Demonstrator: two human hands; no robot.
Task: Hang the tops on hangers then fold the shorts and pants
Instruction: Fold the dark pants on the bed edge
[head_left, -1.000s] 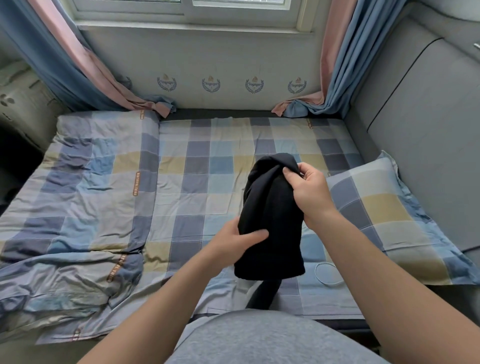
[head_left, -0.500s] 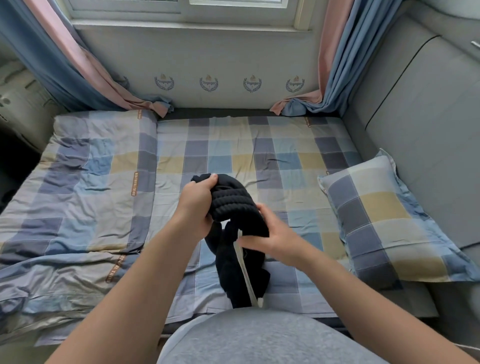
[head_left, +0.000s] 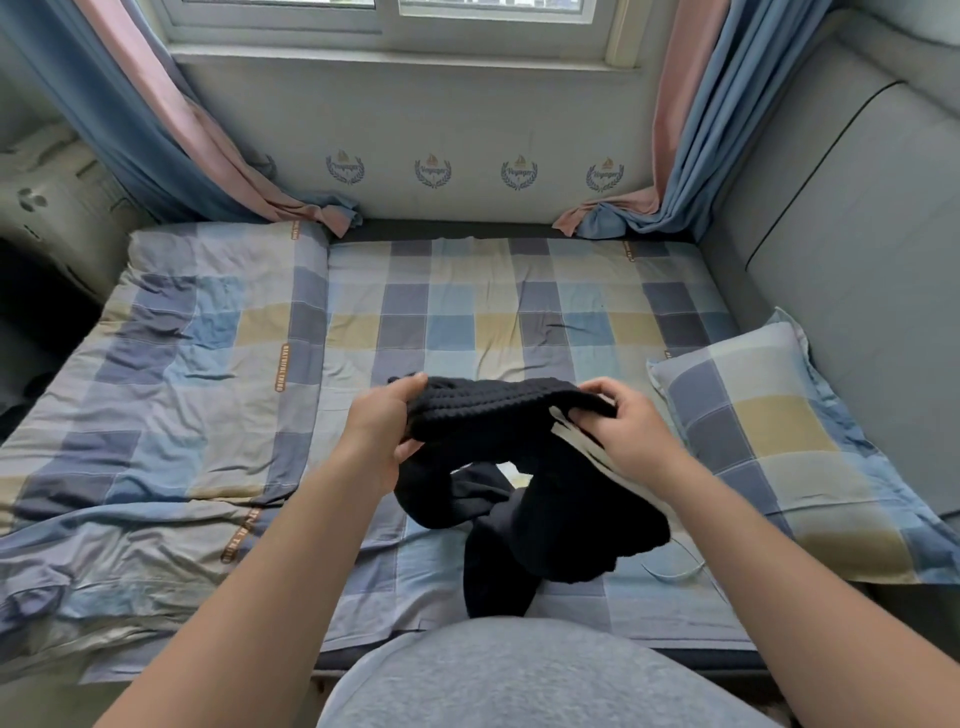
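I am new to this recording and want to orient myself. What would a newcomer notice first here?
First the black garment in the middle, held by its ribbed band between the left hand and the right hand, the rest hanging toward the checked bed sheet. Then the matching pillow at the right, and the blue and pink curtains beside the window.

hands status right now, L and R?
Left hand: closed, gripping one end of the black garment by its ribbed band.
Right hand: closed, pinching the band's other end.
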